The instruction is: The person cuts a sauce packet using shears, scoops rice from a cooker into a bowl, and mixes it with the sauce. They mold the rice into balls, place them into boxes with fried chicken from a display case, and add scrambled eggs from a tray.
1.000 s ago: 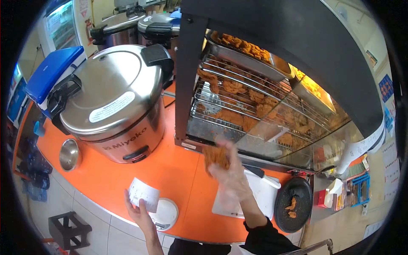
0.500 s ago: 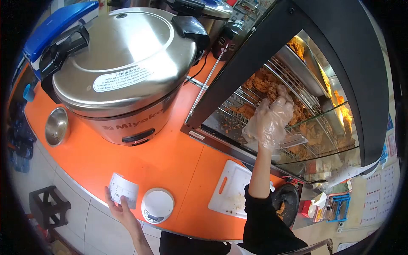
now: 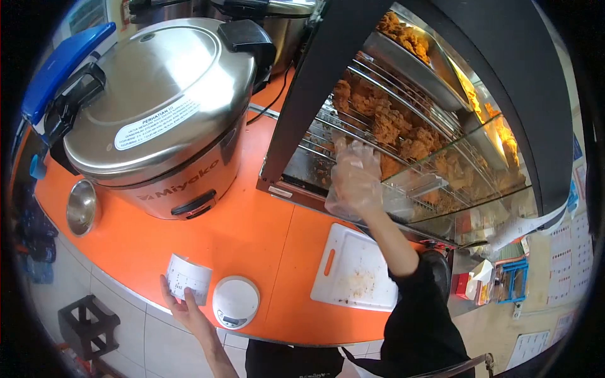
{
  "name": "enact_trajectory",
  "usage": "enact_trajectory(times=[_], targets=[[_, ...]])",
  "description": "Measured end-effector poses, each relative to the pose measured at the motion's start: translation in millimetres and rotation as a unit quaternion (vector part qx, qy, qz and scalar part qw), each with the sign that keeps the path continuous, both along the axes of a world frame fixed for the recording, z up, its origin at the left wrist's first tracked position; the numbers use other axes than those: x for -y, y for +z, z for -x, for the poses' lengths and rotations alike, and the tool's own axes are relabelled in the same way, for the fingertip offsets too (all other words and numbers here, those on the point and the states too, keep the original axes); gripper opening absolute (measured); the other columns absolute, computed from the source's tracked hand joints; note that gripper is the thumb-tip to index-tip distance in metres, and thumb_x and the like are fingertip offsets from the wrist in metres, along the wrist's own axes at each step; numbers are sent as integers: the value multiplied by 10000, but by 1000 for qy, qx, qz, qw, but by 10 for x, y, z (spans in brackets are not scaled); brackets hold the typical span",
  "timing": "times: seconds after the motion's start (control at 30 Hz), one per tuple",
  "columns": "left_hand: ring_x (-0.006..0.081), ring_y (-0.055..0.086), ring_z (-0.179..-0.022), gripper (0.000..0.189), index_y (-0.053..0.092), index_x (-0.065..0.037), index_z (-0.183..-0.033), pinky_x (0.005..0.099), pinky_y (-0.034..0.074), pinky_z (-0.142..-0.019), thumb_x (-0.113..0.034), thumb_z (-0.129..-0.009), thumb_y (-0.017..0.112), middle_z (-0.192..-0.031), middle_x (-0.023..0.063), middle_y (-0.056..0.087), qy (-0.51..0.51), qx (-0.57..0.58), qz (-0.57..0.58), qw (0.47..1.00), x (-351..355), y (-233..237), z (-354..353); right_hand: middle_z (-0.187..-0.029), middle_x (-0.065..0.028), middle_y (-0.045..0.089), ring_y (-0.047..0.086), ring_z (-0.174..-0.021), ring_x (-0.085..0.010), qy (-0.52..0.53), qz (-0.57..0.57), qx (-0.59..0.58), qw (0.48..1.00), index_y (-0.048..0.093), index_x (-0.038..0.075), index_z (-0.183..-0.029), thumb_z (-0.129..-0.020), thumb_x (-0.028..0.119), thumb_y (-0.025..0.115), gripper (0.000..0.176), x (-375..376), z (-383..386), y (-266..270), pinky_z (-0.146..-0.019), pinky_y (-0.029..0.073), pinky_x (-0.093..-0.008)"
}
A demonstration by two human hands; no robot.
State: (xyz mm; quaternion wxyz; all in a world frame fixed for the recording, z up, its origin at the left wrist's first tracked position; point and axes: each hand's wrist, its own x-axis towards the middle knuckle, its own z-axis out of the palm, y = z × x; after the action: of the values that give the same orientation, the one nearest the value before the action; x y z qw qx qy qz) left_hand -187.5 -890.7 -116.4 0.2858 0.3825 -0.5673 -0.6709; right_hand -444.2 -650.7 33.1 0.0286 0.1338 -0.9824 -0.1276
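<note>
Low on the left, my left hand [image 3: 192, 318] pinches a white printed paper slip [image 3: 189, 279] between thumb and fingers, above the orange counter's edge. My right hand [image 3: 356, 179] wears a clear plastic glove and reaches into the glass warming cabinet [image 3: 280, 170]. Its fingers stretch toward the front-left part of the wire rack [image 3: 315, 142]; the glove's folds blur their tips, and I see nothing held. Pieces of fried chicken [image 3: 387, 123] lie on the rack just beyond that hand.
A large Miyako rice cooker [image 3: 157, 126] stands at left, beside a steel bowl [image 3: 83, 208]. Near me are a round white kitchen scale [image 3: 236, 299] and a crumb-strewn white cutting board [image 3: 353, 271]. A glass pane [image 3: 460, 176] borders the cabinet opening. A dark stool [image 3: 88, 324] is on the floor.
My right hand has moved left and toward me inside the cabinet, off the chicken pieces it covered. The view has shifted slightly. My left hand still holds the paper slip.
</note>
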Motion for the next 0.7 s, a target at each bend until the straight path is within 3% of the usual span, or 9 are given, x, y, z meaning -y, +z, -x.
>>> enact_trajectory(times=[0.13, 0.2, 0.33, 0.4, 0.43, 0.47, 0.53, 0.63, 0.7], targets=[[245, 377, -1320, 595, 302, -59, -1460, 422, 330, -1072, 4, -896, 483, -1474, 161, 322, 5, 5, -7, 1000, -111, 97, -72, -1157, -197, 528, 510, -1099, -355, -24, 86, 95, 991, 539, 38, -1148, -697, 128, 673, 479, -38, 275, -38, -860, 462, -438], [246, 374, -1322, 595, 301, -59, -1460, 423, 326, -1074, 1, -897, 482, -1473, 162, 324, 6, 4, -6, 1000, -110, 162, -112, -1092, -179, 547, 530, -1022, -372, -29, 124, 57, 990, 509, 67, -1192, -756, 68, 583, 443, -37, 235, -141, -870, 468, -436], [252, 368, -1327, 591, 300, -53, -1458, 419, 307, -1086, -4, -898, 482, -1473, 163, 322, 30, -19, 5, 999, -117, 247, -278, -1061, -166, 544, 513, -1124, -348, 109, 142, -173, 969, 509, 67, -1101, -765, 54, 551, 339, -44, 3, -302, -925, 449, -425], [254, 367, -1328, 590, 300, -47, -1456, 417, 295, -1093, -7, -897, 484, -1474, 163, 319, 33, -33, 24, 999, -104, 335, -324, -1156, -179, 515, 500, -1129, -340, 212, 190, -158, 946, 494, 60, -1072, -765, 58, 590, 322, -177, -136, -379, -935, 442, -432], [255, 366, -1328, 590, 300, -45, -1455, 416, 290, -1096, -8, -896, 485, -1474, 163, 318, 34, -43, 32, 998, -112, 397, -329, -1192, -177, 505, 498, -1131, -328, 229, 301, -129, 917, 489, 61, -1065, -773, 58, 597, 312, -220, -236, -414, -944, 437, -427], [255, 365, -1328, 590, 300, -42, -1454, 415, 286, -1099, -10, -896, 487, -1473, 163, 316, 35, -51, 39, 997, -124, 434, -328, -1227, -174, 496, 497, -1133, -316, 248, 408, -100, 873, 483, 62, -1058, -780, 59, 603, 303, -263, -337, -449, -952, 433, -423], [254, 364, -1329, 588, 298, -40, -1454, 416, 285, -1099, -13, -897, 487, -1474, 163, 314, 34, -61, 53, 996, -134, 458, -318, -1274, -150, 488, 505, -1138, -277, 188, 736, 21, 650, 478, 73, -1056, -809, 58, 591, 273, -333, -651, -486, -978, 422, -398], [255, 372, -1323, 572, 297, -50, -1452, 415, 299, -1092, -4, -910, 474, -1472, 150, 321, 13, -72, 54, 996, -184, 429, -281, -1294, -110, 492, 527, -1098, -218, -111, 929, 61, 346, 492, 91, -1058, -842, 60, 563, 229, -526, -1170, -94, -954, 423, -348], [254, 374, -1321, 568, 293, -55, -1453, 412, 303, -1091, 5, -916, 469, -1472, 144, 325, -15, -75, 50, 996, -245, 451, -180, -1271, -99, 508, 544, -1048, -194, -41, 920, -64, 384, 498, 91, -1051, -828, 30, 525, 233, -774, -1222, -82, -913, 429, -316]])
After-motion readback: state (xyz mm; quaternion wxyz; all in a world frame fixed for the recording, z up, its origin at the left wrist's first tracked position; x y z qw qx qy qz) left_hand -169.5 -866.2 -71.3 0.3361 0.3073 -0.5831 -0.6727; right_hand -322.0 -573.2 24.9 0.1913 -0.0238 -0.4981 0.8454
